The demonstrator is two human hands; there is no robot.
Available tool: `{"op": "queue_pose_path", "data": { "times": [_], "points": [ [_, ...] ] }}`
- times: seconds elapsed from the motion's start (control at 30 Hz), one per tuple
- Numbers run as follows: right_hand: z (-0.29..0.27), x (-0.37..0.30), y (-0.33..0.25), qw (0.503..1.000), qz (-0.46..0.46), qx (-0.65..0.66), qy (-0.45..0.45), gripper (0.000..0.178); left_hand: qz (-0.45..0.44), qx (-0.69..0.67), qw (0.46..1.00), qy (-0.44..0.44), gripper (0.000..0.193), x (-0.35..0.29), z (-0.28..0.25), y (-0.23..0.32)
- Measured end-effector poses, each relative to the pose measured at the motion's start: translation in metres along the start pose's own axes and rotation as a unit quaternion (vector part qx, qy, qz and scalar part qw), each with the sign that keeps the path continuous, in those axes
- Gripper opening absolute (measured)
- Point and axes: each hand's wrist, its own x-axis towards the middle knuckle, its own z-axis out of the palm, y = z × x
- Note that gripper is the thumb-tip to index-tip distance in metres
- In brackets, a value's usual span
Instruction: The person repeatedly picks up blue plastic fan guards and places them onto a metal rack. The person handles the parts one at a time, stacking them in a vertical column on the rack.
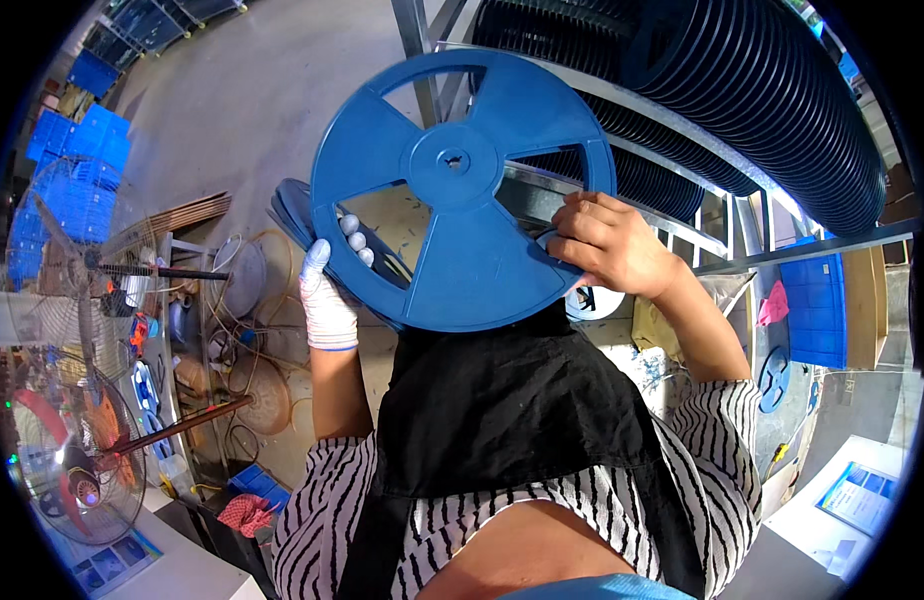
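A large blue plastic reel (pixel 472 265) with wide spokes and a small hub hole fills the space before my chest, its flat face toward me. My left hand (pixel 330 295), in a white glove with pale grey fingertips, clasps the lower left rim; its fingers show through a gap between spokes. At the lower right rim, my bare right hand (pixel 607 240) is closed with curled fingers on the edge. Behind the reel's left side, more blue reel edges (pixel 294 210) stick out, partly hidden. How many reels my left hand holds I cannot tell.
Long rows of black reels (pixel 772 110) fill a metal rack (pixel 712 260) at the far right. Two fans (pixel 87 260) stand left, near stacked blue bins (pixel 82 150). A blue bin (pixel 814 310) and a white table (pixel 852 500) are at the right.
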Motion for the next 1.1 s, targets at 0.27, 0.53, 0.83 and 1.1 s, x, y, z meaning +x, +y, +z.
{"op": "queue_pose_path", "data": {
  "times": [0.27, 0.53, 0.83, 1.1],
  "points": [
    [0.026, -0.043, 0.018, 0.563, 0.448, 0.605, 0.342, 0.051, -0.054, -0.117, 0.989, -0.069, 0.026, 0.01, -0.012, -0.007],
    [0.037, -0.038, 0.02, 0.415, 0.398, 0.714, 0.4, 0.031, -0.027, -0.08, 0.996, -0.021, 0.02, 0.008, -0.024, -0.011],
    [0.038, -0.048, 0.036, 0.395, 0.404, 0.711, 0.419, 0.033, -0.016, -0.063, 0.998, 0.015, 0.023, 0.002, -0.023, -0.01],
    [0.034, -0.06, 0.047, 0.385, 0.349, 0.717, 0.464, 0.031, -0.016, -0.054, 0.998, -0.011, 0.025, 0.004, -0.035, -0.005]
  ]
}}
